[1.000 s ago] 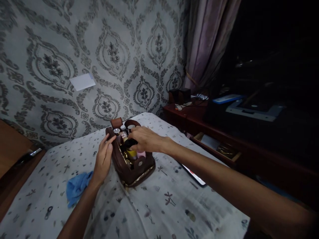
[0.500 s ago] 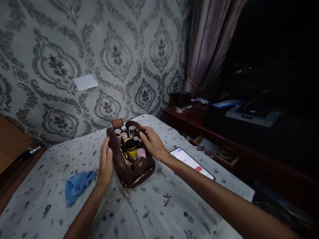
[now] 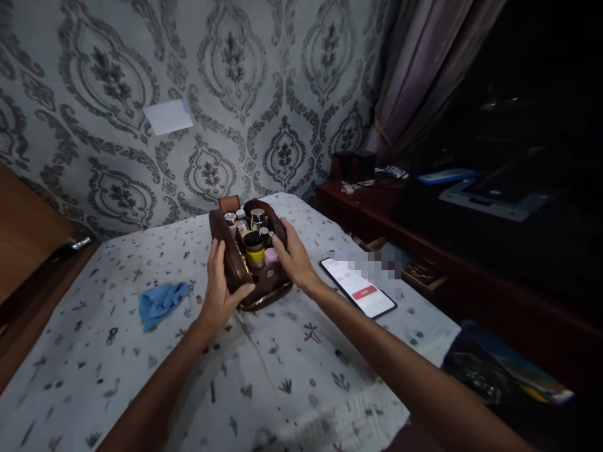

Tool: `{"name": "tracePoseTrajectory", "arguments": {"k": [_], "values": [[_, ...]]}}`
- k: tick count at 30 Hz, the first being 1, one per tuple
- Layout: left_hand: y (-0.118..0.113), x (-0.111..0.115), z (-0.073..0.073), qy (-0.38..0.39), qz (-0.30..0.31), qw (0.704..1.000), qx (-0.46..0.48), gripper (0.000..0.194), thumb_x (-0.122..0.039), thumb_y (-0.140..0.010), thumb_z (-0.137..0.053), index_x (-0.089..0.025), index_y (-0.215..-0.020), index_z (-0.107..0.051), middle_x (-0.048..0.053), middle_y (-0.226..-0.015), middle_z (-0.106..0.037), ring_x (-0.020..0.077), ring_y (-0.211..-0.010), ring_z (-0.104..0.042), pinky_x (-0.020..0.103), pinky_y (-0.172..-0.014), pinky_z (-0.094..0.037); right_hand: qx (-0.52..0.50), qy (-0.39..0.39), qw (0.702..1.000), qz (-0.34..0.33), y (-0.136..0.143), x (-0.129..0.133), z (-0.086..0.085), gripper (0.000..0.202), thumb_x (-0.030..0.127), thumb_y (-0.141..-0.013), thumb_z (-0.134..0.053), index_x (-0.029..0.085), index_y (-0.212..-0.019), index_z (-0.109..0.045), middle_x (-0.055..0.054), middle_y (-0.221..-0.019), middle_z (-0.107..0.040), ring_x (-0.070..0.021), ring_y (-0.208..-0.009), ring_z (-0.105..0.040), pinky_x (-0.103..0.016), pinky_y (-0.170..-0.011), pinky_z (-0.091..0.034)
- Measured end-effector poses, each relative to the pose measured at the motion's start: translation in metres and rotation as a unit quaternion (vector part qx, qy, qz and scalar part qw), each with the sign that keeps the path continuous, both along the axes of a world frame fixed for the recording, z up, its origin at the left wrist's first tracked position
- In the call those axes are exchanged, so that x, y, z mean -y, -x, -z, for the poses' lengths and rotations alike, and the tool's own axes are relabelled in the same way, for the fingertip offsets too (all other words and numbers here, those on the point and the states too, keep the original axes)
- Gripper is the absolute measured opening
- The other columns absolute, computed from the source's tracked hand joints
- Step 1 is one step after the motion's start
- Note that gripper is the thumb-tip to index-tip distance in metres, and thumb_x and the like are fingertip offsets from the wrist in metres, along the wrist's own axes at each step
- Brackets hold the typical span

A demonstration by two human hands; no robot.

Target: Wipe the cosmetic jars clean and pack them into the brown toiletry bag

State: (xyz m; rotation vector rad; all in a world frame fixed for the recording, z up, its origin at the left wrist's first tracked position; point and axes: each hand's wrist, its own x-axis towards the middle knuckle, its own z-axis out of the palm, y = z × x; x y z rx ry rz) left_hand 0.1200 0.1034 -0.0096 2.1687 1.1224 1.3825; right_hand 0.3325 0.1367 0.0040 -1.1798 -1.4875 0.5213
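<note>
Printed sheet [image 3: 155,358]: spreads under everything in the middle, nearest at 6 o'clock.
Blue cloth [image 3: 161,302]: crumpled on the sheet at the brown bag's 8 o'clock, apart from it.
Phone [image 3: 351,282]: screen up and lit, with a red button, between the bag's 3 and 4 o'clock, apart from the right arm.
Left hand [image 3: 220,285]: against the bag's 8 o'clock side, thumb spread well away from the fingers and pointing to its near end.
Right hand [image 3: 294,254]: on the bag's 3 o'clock side, thumb at the rim, fingers along the outside; whether they pinch the wall, I cannot tell.
Brown bag [image 3: 232,256]: on the sheet between both hands, open at the top, gold zip round its 6 o'clock end.
Inside the bag: yellow jar [image 3: 255,256] with a black lid, pink lid [image 3: 271,255] at its 4 o'clock, silver caps toward 12 o'clock.
Open drawer [image 3: 426,276]: at the bag's 3 o'clock.
Dark red desk [image 3: 370,210]: at 2 o'clock, cables on top.
White card [image 3: 168,117]: on the patterned wall [image 3: 301,144], 11 o'clock.
Curtain [image 3: 414,75]: toward 1 o'clock, gathered by a tie.
</note>
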Motion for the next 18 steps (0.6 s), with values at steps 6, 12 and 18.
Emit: {"name": "tracePoseTrajectory", "arguments": {"k": [6, 12, 18], "values": [[0.027, 0.020, 0.020, 0.103, -0.055, 0.992, -0.055, 0.079, -0.052, -0.099, -0.044, -0.026, -0.162, -0.003, 0.012, -0.171, -0.008, 0.0285, -0.157, -0.011, 0.052, -0.127, -0.016, -0.062, 0.038, 0.995, 0.066, 0.007, 0.040, 0.014, 0.072, 0.061, -0.100, -0.034, 0.014, -0.154, -0.033, -0.017, -0.161, -0.036, -0.0280, -0.149, -0.034, -0.050, -0.125, -0.024], [0.096, 0.063, 0.066, 0.123, -0.095, 0.933, -0.326, 0.080, -0.061, -0.098, -0.039, -0.020, -0.162, -0.013, 0.017, -0.168, -0.020, 0.0332, -0.155, -0.018, 0.059, -0.124, -0.019, -0.029, 0.085, 0.994, 0.063, 0.013, 0.087, 0.060, 0.070, 0.062, -0.099, -0.035, 0.014, -0.151, -0.037, -0.018, -0.156, -0.042, -0.0299, -0.146, -0.039, -0.051, -0.122, -0.030], [0.129, 0.075, 0.063, 0.125, -0.120, 0.896, -0.410, 0.075, -0.061, -0.100, -0.029, -0.014, -0.158, -0.029, 0.017, -0.166, -0.026, 0.0293, -0.155, -0.022, 0.053, -0.124, -0.021, 0.026, 0.068, 0.997, 0.033, 0.011, 0.086, 0.070, 0.064, 0.057, -0.099, -0.036, 0.013, -0.145, -0.042, -0.020, -0.146, -0.052, -0.0297, -0.135, -0.050, -0.051, -0.118, -0.035]]}}
